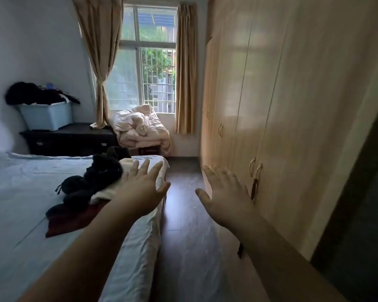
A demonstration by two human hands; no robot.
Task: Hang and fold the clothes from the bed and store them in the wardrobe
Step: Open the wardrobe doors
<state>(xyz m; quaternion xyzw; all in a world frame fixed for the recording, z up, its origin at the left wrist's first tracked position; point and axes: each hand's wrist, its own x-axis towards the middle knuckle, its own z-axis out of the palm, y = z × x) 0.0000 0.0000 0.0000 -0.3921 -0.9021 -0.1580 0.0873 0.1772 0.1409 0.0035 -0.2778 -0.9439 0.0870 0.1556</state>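
A heap of clothes (90,188) lies on the bed (20,192) near its right edge: black garments on top, a cream piece and a dark red piece underneath. My left hand (143,190) is stretched out with fingers spread, in the air just right of the heap, holding nothing. My right hand (225,197) is also flat and spread, slightly blurred, over the floor beside the light wooden wardrobe (282,105), whose doors are closed. Small metal handles (255,168) sit on the doors just beyond my right fingers.
A dark floor aisle (183,225) runs between bed and wardrobe toward a barred window (153,68) with beige curtains. A chair piled with a pink quilt (140,127) stands under it. A blue bin (46,115) heaped with dark clothes sits on a dark dresser (70,138).
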